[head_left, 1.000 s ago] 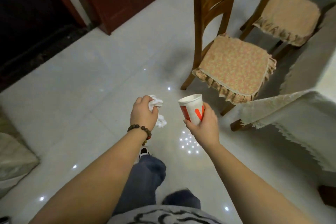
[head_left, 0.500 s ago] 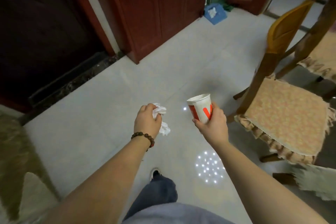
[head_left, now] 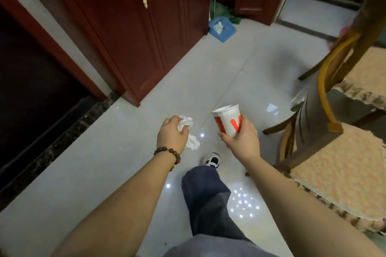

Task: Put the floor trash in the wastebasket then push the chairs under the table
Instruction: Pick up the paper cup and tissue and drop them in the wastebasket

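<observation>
My left hand (head_left: pixel 171 135), with a bead bracelet on the wrist, grips a crumpled white tissue (head_left: pixel 189 131). My right hand (head_left: pixel 243 140) holds a white paper cup with red lettering (head_left: pixel 227 120) upright. Far ahead, a blue wastebasket (head_left: pixel 223 29) with white paper in it stands on the floor beside the dark red cabinet. A wooden chair with a patterned cushion (head_left: pixel 334 165) stands close on my right, and a second chair (head_left: pixel 367 64) is behind it.
A dark red cabinet (head_left: pixel 129 33) lines the left side, with a dark doorway and black threshold strip (head_left: pixel 54 140) further left. Glossy pale tile floor (head_left: pixel 219 73) runs ahead to the wastebasket. My leg and shoe (head_left: pixel 212 159) step forward.
I have walked forward and turned left. The wastebasket is nearer, and the chairs have slid to the right edge. Both hands keep their hold on the tissue and the cup.
</observation>
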Action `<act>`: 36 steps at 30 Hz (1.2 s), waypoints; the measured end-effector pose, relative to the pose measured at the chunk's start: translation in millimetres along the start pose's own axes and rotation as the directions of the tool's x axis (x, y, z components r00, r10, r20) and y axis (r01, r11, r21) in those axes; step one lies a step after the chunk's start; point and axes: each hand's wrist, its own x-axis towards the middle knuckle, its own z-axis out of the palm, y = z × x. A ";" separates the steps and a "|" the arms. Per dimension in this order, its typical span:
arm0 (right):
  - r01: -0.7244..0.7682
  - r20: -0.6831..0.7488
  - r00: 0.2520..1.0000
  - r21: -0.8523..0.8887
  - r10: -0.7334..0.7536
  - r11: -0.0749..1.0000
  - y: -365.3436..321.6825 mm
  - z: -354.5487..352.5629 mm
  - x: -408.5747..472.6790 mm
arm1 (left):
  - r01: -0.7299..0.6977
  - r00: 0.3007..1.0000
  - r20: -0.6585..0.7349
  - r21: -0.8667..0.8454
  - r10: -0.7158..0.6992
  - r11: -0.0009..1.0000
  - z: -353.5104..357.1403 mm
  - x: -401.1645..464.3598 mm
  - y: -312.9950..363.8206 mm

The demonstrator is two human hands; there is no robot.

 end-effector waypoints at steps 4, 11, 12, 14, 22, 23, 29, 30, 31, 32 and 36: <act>-0.021 -0.039 0.999 0.041 0.023 0.999 -1.4 5.0 112.5 | -0.056 0.998 0.025 0.049 0.055 0.997 23.0 111.6 37.7; -0.072 -0.121 0.989 0.085 0.082 0.994 -11.5 -31.0 292.0 | -0.150 0.988 0.039 0.121 0.146 0.981 51.6 294.1 143.7; -0.084 -0.141 0.985 0.084 0.096 0.993 -9.9 -38.5 312.7 | -0.169 0.985 0.053 0.114 0.164 0.979 59.7 312.8 158.3; -0.104 -0.173 0.978 0.086 0.118 0.991 -5.6 -52.5 350.0 | -0.203 0.977 0.084 0.109 0.195 0.973 78.3 347.3 183.2; -0.220 -0.278 0.932 0.079 0.233 0.972 31.5 -88.9 500.1 | -0.316 0.935 0.205 0.109 0.290 0.942 171.2 490.4 276.2; -0.235 -0.281 0.927 0.079 0.248 0.969 36.8 -91.6 523.0 | -0.327 0.929 0.219 0.102 0.299 0.939 183.3 512.4 288.1; -0.295 -0.294 0.906 0.075 0.304 0.953 54.1 -123.6 684.0 | -0.401 0.883 0.293 0.059 0.368 0.914 248.0 659.9 372.6; -0.299 -0.297 0.905 0.064 0.304 0.952 55.6 -131.8 712.7 | -0.416 0.873 0.306 0.057 0.380 0.908 256.5 684.0 389.5; -0.301 -0.299 0.904 0.059 0.304 0.952 56.5 -140.5 740.2 | -0.431 0.863 0.319 0.059 0.392 0.901 264.7 707.1 406.8; -0.305 -0.303 0.902 0.058 0.308 0.951 57.0 -149.5 766.3 | -0.448 0.853 0.329 0.059 0.406 0.892 273.5 729.2 424.2; -0.322 -0.351 0.875 0.092 0.333 0.942 61.8 -184.0 852.8 | -0.502 0.813 0.366 0.045 0.453 0.864 314.9 803.7 495.5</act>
